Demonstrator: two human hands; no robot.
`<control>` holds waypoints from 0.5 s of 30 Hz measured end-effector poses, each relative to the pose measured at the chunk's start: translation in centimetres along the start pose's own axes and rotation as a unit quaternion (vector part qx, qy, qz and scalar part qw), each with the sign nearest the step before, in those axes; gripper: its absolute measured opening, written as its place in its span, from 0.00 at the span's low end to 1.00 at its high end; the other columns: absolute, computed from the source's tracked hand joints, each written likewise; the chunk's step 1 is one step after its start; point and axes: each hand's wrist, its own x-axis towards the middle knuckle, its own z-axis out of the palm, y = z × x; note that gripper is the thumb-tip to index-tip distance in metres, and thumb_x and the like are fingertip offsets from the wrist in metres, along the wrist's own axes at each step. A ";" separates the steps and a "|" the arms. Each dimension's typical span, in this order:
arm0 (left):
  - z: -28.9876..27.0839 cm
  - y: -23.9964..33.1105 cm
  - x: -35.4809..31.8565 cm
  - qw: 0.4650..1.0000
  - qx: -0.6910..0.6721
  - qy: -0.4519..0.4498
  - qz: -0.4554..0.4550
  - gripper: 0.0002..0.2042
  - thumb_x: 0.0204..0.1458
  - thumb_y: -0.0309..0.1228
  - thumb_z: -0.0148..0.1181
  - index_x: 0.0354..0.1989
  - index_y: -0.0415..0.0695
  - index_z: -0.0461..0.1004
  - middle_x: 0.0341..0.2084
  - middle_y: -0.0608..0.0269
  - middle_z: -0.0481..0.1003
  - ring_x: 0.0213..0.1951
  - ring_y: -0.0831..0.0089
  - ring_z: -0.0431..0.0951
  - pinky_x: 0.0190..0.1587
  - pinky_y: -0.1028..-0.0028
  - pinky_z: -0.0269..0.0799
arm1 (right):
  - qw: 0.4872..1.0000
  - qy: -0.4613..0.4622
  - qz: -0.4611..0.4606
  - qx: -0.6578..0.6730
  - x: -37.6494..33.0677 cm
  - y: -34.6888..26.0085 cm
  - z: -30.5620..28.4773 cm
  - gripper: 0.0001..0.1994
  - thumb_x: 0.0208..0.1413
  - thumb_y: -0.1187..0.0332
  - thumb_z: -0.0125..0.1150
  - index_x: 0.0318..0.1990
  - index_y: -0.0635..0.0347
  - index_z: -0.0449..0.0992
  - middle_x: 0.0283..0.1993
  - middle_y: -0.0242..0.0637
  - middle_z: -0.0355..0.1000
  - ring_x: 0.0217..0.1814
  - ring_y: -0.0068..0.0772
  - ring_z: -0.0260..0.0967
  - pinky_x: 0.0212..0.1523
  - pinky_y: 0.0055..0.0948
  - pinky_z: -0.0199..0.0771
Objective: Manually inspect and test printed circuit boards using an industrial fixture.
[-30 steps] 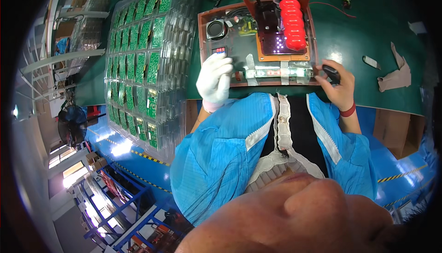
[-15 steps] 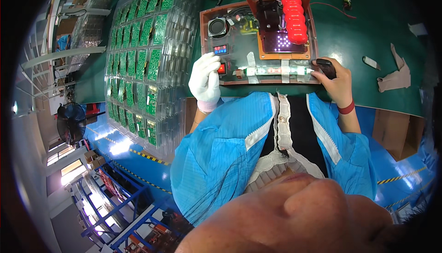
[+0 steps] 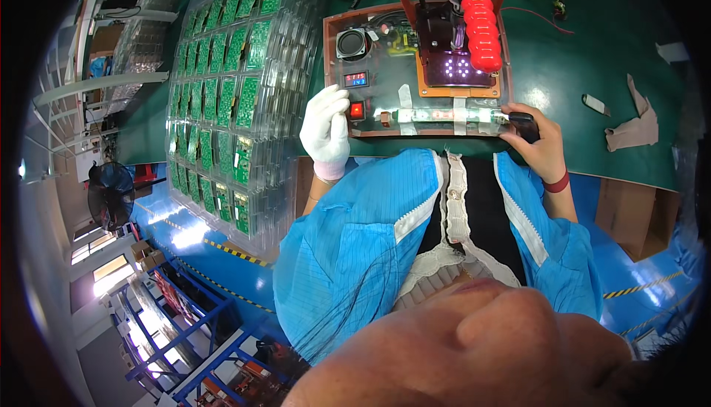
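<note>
My left hand (image 3: pixel 326 131), in a white glove, rests on the near left edge of a clear-topped test fixture (image 3: pixel 385 59), next to a lit red switch (image 3: pixel 357 110). My right hand (image 3: pixel 541 148) is bare, with a red wristband, and grips a small black object (image 3: pixel 524 124) at the fixture's near right corner. On the fixture sit a round speaker (image 3: pixel 351 43), a small digital readout (image 3: pixel 356 79), a board with lit white dots (image 3: pixel 455 68) and a red ribbed lever handle (image 3: pixel 480 25). A taped strip (image 3: pixel 437 117) runs along the fixture's front edge.
Clear trays of green circuit boards (image 3: pixel 229 96) are stacked to the left on the green bench (image 3: pixel 592 66). Tape scraps and a beige rag (image 3: pixel 629 129) lie to the right. A fan (image 3: pixel 111 192), blue racks (image 3: pixel 185 318) and a cardboard box (image 3: pixel 637 214) stand on the blue floor.
My left hand slid left along the fixture's front edge, uncovering the red switch. My right hand shifted slightly on the black object. The dot display stays lit.
</note>
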 end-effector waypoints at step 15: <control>-1.0 -0.3 -0.1 0.989 0.096 0.027 -0.111 0.21 0.49 0.19 0.57 0.54 0.39 0.78 0.61 0.50 0.73 0.62 0.54 0.73 0.65 0.62 0.68 | 0.994 0.070 0.054 0.065 0.4 2.5 -1.2 0.25 0.49 0.79 0.70 0.57 0.66 0.73 0.48 0.46 0.82 0.31 0.29 0.73 0.38 0.23 0.75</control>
